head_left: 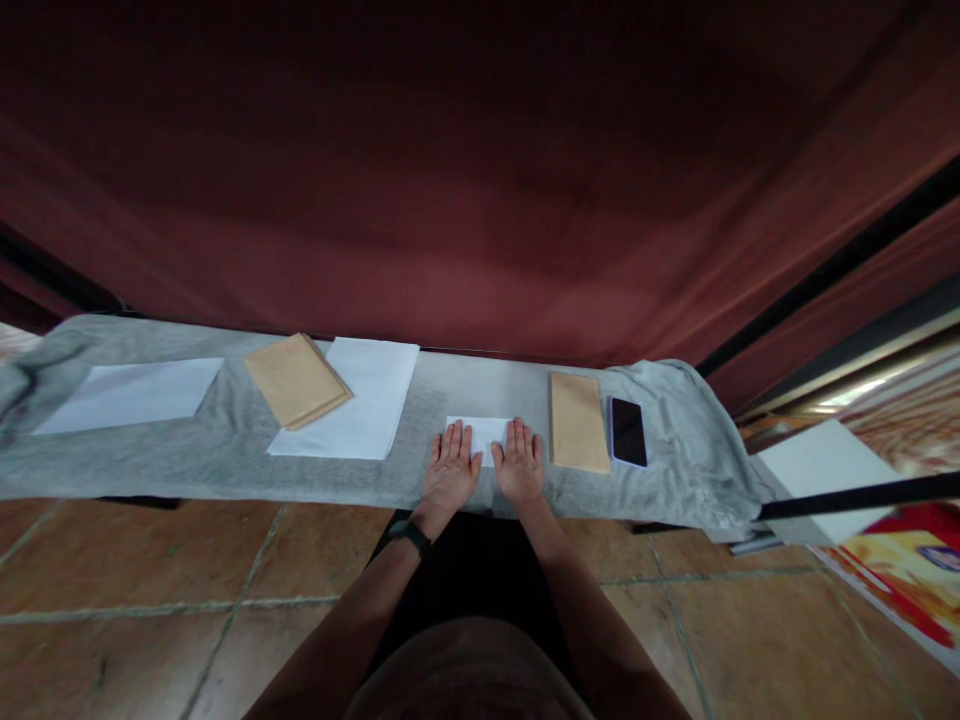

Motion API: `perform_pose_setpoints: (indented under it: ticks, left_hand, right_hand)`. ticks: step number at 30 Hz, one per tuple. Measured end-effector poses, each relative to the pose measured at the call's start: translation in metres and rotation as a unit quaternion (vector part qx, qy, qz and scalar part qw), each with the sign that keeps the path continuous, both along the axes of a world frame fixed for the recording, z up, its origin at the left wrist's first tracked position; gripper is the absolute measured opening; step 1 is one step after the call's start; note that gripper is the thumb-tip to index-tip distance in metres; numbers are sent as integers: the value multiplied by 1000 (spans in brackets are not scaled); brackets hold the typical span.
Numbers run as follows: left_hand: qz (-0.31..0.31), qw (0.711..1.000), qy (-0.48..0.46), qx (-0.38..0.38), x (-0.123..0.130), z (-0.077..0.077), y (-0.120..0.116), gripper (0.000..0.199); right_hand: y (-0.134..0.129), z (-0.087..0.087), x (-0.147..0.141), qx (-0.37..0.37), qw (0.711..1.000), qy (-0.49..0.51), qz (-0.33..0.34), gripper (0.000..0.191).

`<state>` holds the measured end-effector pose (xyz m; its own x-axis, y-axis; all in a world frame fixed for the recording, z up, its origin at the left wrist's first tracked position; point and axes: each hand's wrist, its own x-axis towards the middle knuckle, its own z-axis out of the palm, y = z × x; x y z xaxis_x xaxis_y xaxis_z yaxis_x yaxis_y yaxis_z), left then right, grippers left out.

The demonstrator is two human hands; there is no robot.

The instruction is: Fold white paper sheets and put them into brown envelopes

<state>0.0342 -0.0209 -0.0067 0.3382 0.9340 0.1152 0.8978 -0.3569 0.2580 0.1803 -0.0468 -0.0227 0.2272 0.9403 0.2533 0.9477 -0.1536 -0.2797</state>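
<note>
A small folded sheet of white paper (486, 428) lies on the grey cloth in front of me. My left hand (452, 467) rests flat on its left end, fingers stretched out and pointing away from me. On the right end lies my right hand (519, 463), also flat with its fingers extended. Between the two thumbs the middle of the paper shows; its ends are partly hidden under the hands. Just right of my right hand is a brown paper envelope (579, 422), lying apart from it.
A phone (628, 432) lies right of the envelope. To the left, a stack of brown envelopes (295, 380) overlaps white sheets (375, 395), with another white sheet (135, 393) farther left. Grey cloth (225, 470) covers the narrow table; a dark red curtain (450, 250) hangs behind.
</note>
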Motion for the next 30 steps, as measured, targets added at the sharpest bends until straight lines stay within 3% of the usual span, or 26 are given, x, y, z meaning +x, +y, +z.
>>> perform_pose_setpoints:
  ticks: [4,9,12,21,30]
  left_hand:
    - [-9,1000,0,-17,6,4,1,57]
    - [-116,991,-16,-59,21,12,6,54]
    - [-143,988,-24,-63,29,14,11,54]
    - [-106,994,6,-13,31,8,24,63]
    - [-32,998,43,33,13,-5,21,72]
  right_hand:
    - [0,0,-1,5,1000,2,0,58]
    - [-2,4,2,-24,1000,7,11,56]
    - [-3,7,4,-44,999,8,23,57]
    - [-3,13,1,-29,999,-1,16,55]
    - [-2,2,0,35,999,-15,2,54]
